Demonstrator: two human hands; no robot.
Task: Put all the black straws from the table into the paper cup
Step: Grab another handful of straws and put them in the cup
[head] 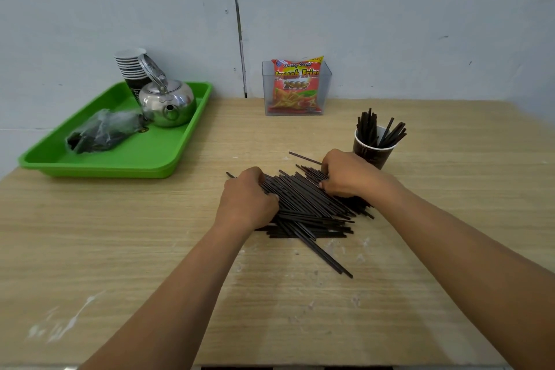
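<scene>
Pale blue-grey wall backed the light wood-grain surface (120,249), where a green plastic tray (135,159) sat far left, well apart from my work. The heap of thin black plastic straws (306,207) lay at the middle of the surface, most of them roughly parallel, with a few strays poking out toward me. My left hand (246,198) was clenched on the heap's left end and my right hand (345,173) on its far right end, fingers (326,185) curled into the straws. The brown paper cup (372,153) stood upright just behind the right hand and held a bunch of straws on end. I judged the gathering was best done by squeezing the ends inward to square up one bundle. That bundle had to stay slim enough for the room left in the cup, and the light cup needed steadying against tipping.
</scene>
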